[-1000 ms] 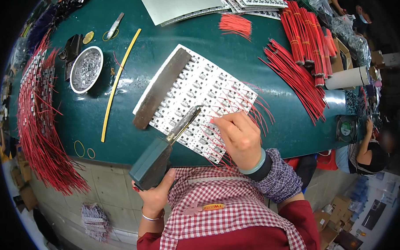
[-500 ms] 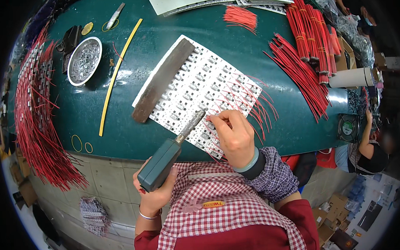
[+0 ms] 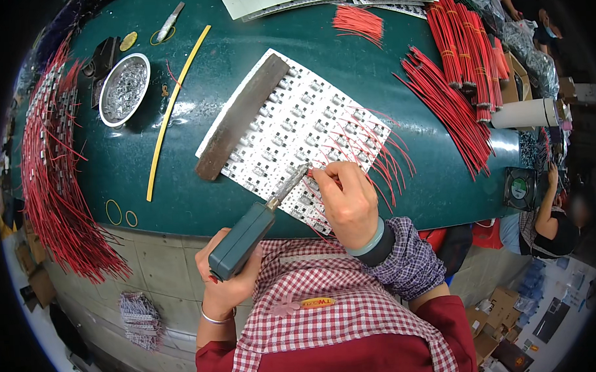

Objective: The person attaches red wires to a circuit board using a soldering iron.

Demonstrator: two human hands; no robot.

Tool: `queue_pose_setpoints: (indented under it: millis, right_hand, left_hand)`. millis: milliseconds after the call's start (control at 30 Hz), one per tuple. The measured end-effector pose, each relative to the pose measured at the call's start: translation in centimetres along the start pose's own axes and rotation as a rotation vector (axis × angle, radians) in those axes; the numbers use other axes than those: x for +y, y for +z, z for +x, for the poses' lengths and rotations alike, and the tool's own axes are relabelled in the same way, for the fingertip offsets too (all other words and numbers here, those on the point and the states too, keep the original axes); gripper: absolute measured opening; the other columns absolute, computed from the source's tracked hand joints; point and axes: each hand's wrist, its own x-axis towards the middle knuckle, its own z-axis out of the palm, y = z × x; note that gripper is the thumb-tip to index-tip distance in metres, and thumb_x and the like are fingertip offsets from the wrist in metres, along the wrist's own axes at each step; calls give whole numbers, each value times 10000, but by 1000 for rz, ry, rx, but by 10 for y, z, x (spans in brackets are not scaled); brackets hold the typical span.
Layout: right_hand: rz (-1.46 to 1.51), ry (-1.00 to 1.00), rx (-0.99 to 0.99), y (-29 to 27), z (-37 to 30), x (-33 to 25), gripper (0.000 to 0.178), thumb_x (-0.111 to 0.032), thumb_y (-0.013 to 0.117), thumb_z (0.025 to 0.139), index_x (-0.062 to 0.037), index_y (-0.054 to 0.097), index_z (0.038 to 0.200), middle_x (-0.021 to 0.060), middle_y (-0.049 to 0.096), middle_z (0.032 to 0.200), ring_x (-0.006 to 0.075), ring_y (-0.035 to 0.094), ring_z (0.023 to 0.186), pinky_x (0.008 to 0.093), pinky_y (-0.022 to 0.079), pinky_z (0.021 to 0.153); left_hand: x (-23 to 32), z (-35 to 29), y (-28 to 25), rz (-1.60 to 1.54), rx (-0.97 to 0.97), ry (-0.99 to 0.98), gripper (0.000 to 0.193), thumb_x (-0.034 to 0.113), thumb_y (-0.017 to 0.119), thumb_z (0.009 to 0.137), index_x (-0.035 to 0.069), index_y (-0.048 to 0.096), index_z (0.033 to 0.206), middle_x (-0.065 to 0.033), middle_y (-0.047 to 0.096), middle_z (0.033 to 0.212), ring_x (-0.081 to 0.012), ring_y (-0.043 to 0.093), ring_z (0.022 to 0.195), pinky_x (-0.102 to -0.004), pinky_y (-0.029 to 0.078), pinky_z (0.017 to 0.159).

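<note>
My left hand (image 3: 230, 270) is wrapped round the dark green handle of a soldering iron (image 3: 244, 239). Its metal tip reaches up and right onto a white circuit board panel (image 3: 296, 130) covered in rows of small components. Close to that tip, my right hand (image 3: 348, 200) pinches a thin red wire (image 3: 313, 174), its end at the board. Several other red wires (image 3: 382, 153) stick out from the right part of the panel. A dark brown bar (image 3: 243, 119) lies along the panel's upper left side. My right fingers hide part of the held wire.
On the left stand a metal bowl of silvery bits (image 3: 124, 90) and a yellow strip (image 3: 177, 111). Bundles of red wires (image 3: 446, 115) lie at the right, more wired boards (image 3: 61, 168) hang at the far left. Stacked panels (image 3: 291, 4) sit at the back; a co-worker's arm (image 3: 546, 194) shows far right.
The soldering iron in my left hand has shifted slightly up and right, its tip closer to my right fingertips. My right hand has barely moved.
</note>
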Motion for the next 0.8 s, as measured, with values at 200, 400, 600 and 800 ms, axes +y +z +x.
queue_pose_setpoints:
  millis: [200, 400, 600, 800]
  right_hand:
    - [2, 5, -15, -1, 1, -2, 285, 80, 676, 687, 33, 683, 968, 120, 585, 875, 255, 607, 752, 336, 512, 616]
    - [1, -16, -22, 0, -1, 0, 240, 31, 666, 739, 45, 649, 978, 117, 552, 880, 267, 573, 784, 351, 498, 644]
    - [3, -18, -15, 1, -1, 0, 237, 31, 665, 743, 48, 644, 978, 118, 552, 884, 267, 573, 786, 354, 496, 643]
    - [-15, -25, -13, 1, -1, 0, 242, 26, 668, 744, 49, 643, 983, 115, 551, 883, 264, 570, 784, 351, 493, 642]
  left_hand:
    - [-11, -11, -1, 48, 66, 67, 169, -31, 721, 701, -48, 692, 866, -136, 665, 810, -218, 649, 607, -288, 509, 571]
    - [-5, -12, 0, -15, 104, 23, 208, -36, 729, 704, -68, 696, 908, -144, 686, 859, -226, 675, 654, -280, 533, 628]
    - [-4, -6, 3, 12, 38, 63, 158, -75, 712, 706, -50, 681, 858, -131, 668, 823, -209, 650, 647, -281, 508, 587]
    - [-2, -4, 3, 97, 14, 82, 122, -53, 721, 700, -38, 656, 802, -106, 640, 777, -208, 618, 605, -284, 482, 559]
